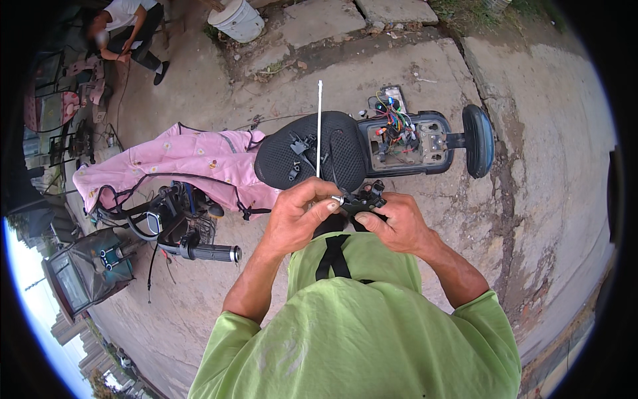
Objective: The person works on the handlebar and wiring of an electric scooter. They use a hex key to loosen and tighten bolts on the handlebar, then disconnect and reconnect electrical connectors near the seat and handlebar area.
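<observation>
In front of my chest, my right hand (397, 218) grips a black bracket-like part (365, 197), which looks like a brake lever mount. Close against its left side, my left hand (306, 211) pinches a small silver metal fitting (338, 199) between thumb and forefinger. A long thin white rod or cable (319, 126) stands up from behind my left fingers; its lower end is hidden. Beyond both hands lies the black textured scooter seat (276, 154). Loose black clamp-like parts (302, 146) rest on it.
Right of the seat, an open compartment (428, 156) shows tangled coloured wires (397, 126), with a padded backrest (477, 141) behind. Leftward are a pink quilted cover (179, 156) and a handlebar grip (212, 253). A white bucket (239, 21) and a seated person (129, 33) are farther off.
</observation>
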